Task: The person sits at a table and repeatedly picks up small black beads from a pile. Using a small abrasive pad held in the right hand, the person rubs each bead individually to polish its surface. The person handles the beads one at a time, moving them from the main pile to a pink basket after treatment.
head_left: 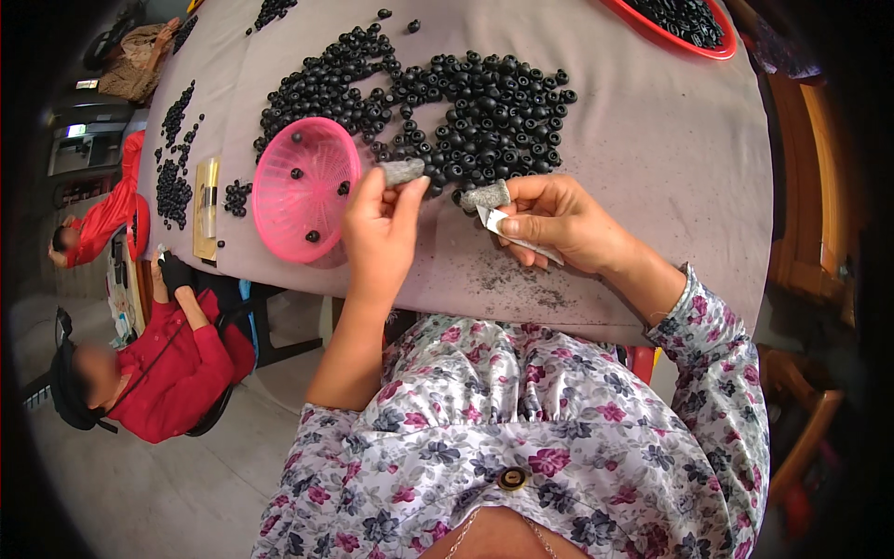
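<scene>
My left hand (380, 228) is at the near side of the bead pile, beside the pink basket (264, 219). Its index finger wears a grey finger sleeve, and thumb and index tips come together in a pinch. Whether a bead is between them is hidden against the dark pile. My right hand (559, 224) is closed on a slim white-handled blade (507, 226), pressed by the thumb, its pointed end toward the left. A similar grey sleeve (486, 195) covers that index finger. Black round beads (498, 116) with holes lie heaped just beyond both hands. Several beads sit in the basket.
Dark crumbs (521, 284) are scattered on the mauve tablecloth (643, 186) near me. A red tray (724, 42) of black pieces stands far right. Smaller bead groups (174, 191) and a yellowish package (206, 207) lie left. A person in red (182, 373) sits at the left.
</scene>
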Demonstrator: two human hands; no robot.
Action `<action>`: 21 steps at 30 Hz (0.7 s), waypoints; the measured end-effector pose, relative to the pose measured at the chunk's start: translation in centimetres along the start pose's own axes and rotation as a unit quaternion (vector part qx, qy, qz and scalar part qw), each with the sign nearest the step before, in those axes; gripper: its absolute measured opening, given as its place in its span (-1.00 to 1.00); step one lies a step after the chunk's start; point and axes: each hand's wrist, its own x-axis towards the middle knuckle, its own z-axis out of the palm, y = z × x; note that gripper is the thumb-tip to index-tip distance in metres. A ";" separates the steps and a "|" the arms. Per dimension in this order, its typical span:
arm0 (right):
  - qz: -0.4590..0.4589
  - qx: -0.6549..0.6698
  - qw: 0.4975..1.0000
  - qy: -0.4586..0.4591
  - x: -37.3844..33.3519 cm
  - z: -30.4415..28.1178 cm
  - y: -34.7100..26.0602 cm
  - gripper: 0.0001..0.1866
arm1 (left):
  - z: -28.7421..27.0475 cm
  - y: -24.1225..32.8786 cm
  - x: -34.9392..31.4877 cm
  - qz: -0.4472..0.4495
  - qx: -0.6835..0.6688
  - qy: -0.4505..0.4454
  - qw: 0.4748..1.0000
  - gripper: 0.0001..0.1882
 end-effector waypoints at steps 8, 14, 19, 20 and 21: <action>0.000 -0.017 1.000 -0.008 -0.2 0.0 -0.2 -0.84 | 1.0 0.8 -0.4 0.041 0.187 -0.049 0.980 -0.76; -0.009 -0.020 1.000 -0.008 -0.1 -0.1 0.1 -0.83 | 0.1 0.3 -1.2 0.106 0.233 -0.060 0.965 -0.82; -0.009 -0.024 1.000 -0.013 -0.1 0.0 -0.2 -0.82 | 0.0 0.4 -1.5 0.109 0.220 -0.060 0.968 -0.82; -0.007 -0.029 0.999 -0.013 -0.1 -0.1 -0.2 -0.81 | 0.1 0.6 -1.5 0.109 0.213 -0.060 0.969 -0.82; -0.006 -0.034 0.999 -0.012 -0.1 -0.1 -0.1 -0.81 | 0.2 0.6 -1.5 0.118 0.221 -0.060 0.966 -0.82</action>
